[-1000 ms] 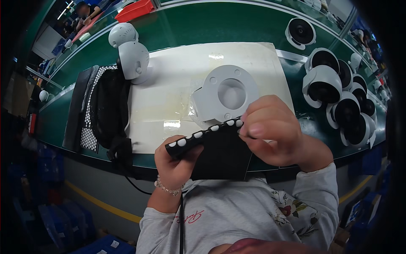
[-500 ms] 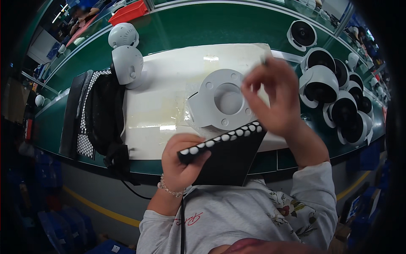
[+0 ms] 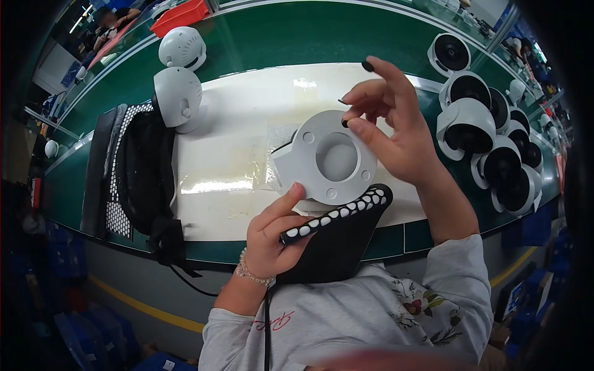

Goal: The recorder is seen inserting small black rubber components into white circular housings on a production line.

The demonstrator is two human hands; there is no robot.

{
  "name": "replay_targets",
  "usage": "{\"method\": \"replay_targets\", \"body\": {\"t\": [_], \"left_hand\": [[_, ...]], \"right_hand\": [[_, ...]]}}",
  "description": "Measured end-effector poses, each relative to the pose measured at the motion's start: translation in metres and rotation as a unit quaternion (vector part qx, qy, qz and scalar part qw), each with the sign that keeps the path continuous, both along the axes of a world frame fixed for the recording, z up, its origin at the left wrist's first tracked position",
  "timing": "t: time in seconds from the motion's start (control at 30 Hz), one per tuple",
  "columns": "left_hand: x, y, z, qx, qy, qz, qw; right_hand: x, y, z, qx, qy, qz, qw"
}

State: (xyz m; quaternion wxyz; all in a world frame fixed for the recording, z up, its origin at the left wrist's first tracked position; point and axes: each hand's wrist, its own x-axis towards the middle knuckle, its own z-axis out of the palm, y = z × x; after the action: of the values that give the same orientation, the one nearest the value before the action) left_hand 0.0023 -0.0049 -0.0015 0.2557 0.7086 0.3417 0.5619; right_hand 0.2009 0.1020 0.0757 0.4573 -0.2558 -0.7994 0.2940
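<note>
My left hand [image 3: 275, 238] grips a black sheet [image 3: 337, 241] by its upper edge, which carries a row of small white round pads. My right hand [image 3: 396, 133] is raised just above a grey round base with a central hole [image 3: 328, 157], which lies on the white mat [image 3: 247, 111]. Its thumb and forefinger pinch something tiny, apparently a small pad [image 3: 342, 102], over the base's upper rim. The other fingers are spread upward. The sheet's top corner overlaps the base's lower rim.
Two white dome housings [image 3: 178, 96] [image 3: 182, 46] stand at the mat's far left. A black mesh bundle with a cable [image 3: 145, 167] lies to the left. Several white units with black fronts [image 3: 489, 148] crowd the right edge. A red bin [image 3: 182, 15] sits at the back.
My right hand left the sheet's row of pads, rose, and now hovers over the grey base with its fingers pinched. My left hand has tilted the sheet lower.
</note>
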Motion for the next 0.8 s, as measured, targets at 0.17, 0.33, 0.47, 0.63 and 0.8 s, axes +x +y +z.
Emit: {"method": "replay_targets", "body": {"t": [0.17,0.33,0.47,0.63,0.8], "left_hand": [[-0.002,-0.003,-0.002,-0.014,0.016,0.003,1.0],[-0.003,0.0,-0.006,0.045,0.069,0.014,0.997],[-0.001,0.002,-0.005,0.052,0.068,0.005,0.996],[-0.002,0.001,-0.003,0.041,0.062,0.001,0.997],[-0.001,0.001,-0.003,0.048,0.058,0.002,0.997]], "right_hand": [[0.005,-0.02,0.015,0.253,-0.207,-0.011,0.945],[0.0,-0.021,0.013,0.209,-0.091,-0.049,0.972],[-0.023,-0.017,0.01,0.04,-0.006,0.042,0.998],[-0.036,-0.016,0.015,-0.109,-0.005,0.066,0.992],[-0.026,-0.02,0.01,0.093,-0.147,-0.001,0.985]]}}
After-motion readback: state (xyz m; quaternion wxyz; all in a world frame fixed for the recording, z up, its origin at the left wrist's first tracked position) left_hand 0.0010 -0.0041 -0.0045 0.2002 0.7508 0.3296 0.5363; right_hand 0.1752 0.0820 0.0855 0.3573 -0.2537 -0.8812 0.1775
